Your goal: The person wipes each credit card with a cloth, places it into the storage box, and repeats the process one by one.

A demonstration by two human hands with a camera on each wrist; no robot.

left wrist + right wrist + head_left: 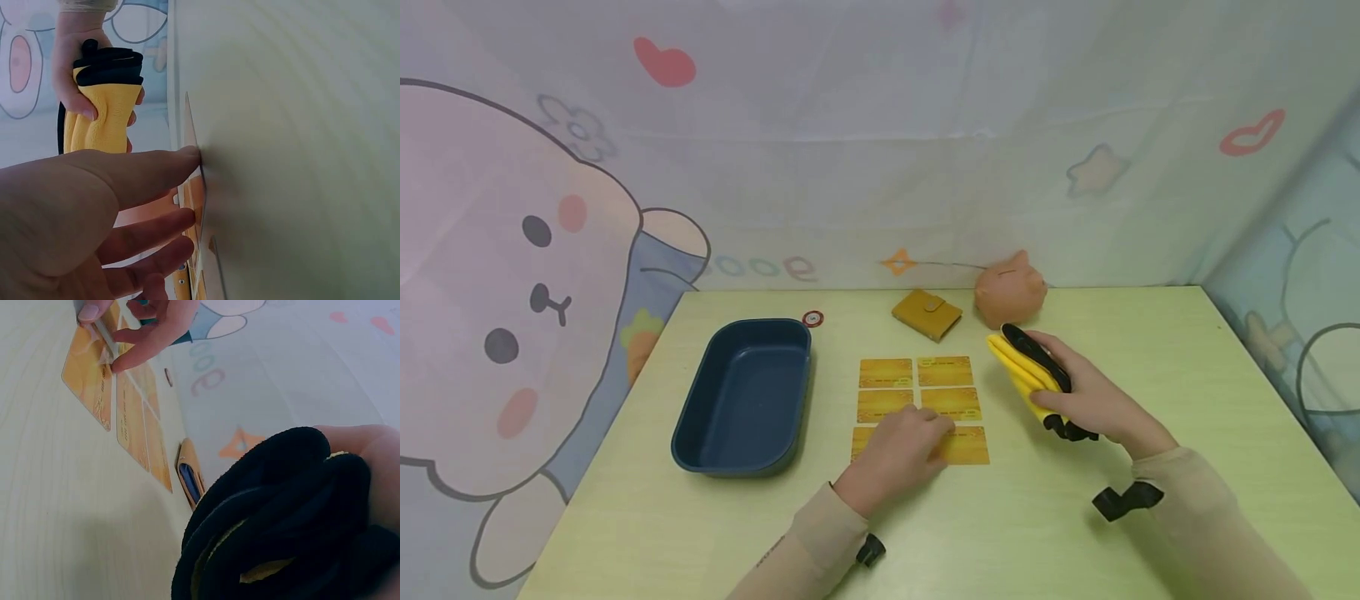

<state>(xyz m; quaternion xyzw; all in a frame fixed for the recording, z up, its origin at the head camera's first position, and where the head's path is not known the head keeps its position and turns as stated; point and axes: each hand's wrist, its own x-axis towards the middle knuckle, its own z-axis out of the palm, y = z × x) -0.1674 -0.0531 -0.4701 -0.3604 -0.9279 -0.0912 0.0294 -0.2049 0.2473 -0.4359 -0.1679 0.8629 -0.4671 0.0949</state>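
Observation:
My left hand (904, 450) reaches over the front row of the orange-yellow cards (964, 447), which lie in neat rows on the table. Its thumb and fingertips (187, 155) touch card edges, with the fingers fairly straight; part of the front row is hidden beneath the hand. To the right of the cards, my right hand (1093, 398) grips a folded yellow cloth item with black trim (1021, 372), held above the table. Close up in the right wrist view, the item's thick black folds (275, 506) cover much of the picture; its exact kind is unclear.
Left of the cards stands a dark blue rectangular bin (741, 408). Behind it lies a small red-and-white chip (812, 318). A mustard wallet (927, 314) and an orange piggy bank (1009, 290) sit near the back edge, before a printed cloth backdrop (850, 167).

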